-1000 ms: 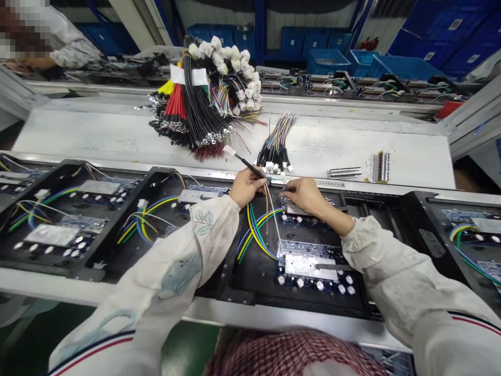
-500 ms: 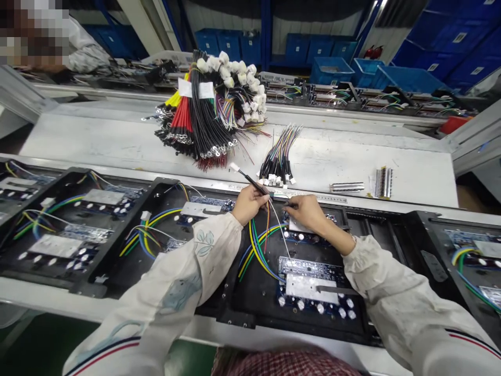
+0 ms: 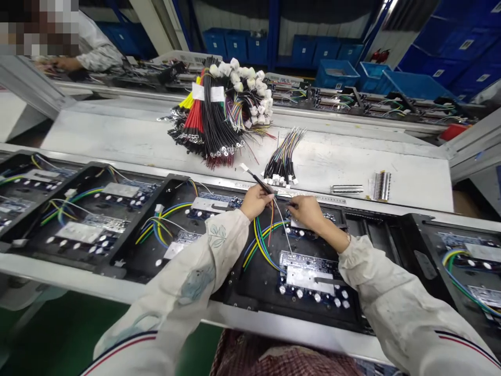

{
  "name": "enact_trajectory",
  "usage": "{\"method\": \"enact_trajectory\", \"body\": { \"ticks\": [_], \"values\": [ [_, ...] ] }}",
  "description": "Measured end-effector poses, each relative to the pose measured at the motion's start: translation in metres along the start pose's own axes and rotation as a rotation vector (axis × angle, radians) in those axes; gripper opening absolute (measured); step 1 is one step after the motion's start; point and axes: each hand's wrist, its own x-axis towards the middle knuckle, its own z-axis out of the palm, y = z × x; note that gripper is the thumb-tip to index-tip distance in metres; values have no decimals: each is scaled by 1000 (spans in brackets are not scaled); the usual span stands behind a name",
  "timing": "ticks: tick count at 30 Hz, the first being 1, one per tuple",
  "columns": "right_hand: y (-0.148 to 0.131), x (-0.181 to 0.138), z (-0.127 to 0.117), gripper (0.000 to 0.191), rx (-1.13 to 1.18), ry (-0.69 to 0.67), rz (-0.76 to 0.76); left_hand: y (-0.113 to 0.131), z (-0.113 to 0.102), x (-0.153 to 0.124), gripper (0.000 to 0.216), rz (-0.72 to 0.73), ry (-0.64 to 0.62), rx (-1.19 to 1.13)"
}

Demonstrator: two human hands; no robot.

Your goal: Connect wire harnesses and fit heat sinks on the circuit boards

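Note:
My left hand is closed in a pinch on a black-sleeved wire harness, whose white connector points up and to the left. Loose red, orange and white wires hang below these fingers. My right hand pinches a thin wire that seems to run across from the harness; its tip is hidden by the fingers. Under both hands lies a black tray-like housing with a blue circuit board, a metal plate on it, and yellow, green and blue wires.
Similar housings line up to the left and right. On the white shelf ahead lie a large cable bundle, a smaller harness bunch and metal strips. Blue bins stand behind. Another person's sleeve shows at upper left.
The view has shifted a little, so the housings at left sit farther right. Both hands keep nearly the same pinch and place over the housing.

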Motion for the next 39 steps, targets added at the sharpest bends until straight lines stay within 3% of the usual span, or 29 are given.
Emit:
{"method": "enact_trajectory", "body": {
  "ticks": [18,30,39],
  "values": [
    [-10,10,-10,15,-65,-25,7,0,-2,4,20,6,-50,48],
    [-10,8,0,15,-40,63,53,-2,-2,3,20,26,-64,39],
    [-8,0,-8,12,-2,22,75,0,-2,3,20,27,-43,39]
  ]
}}
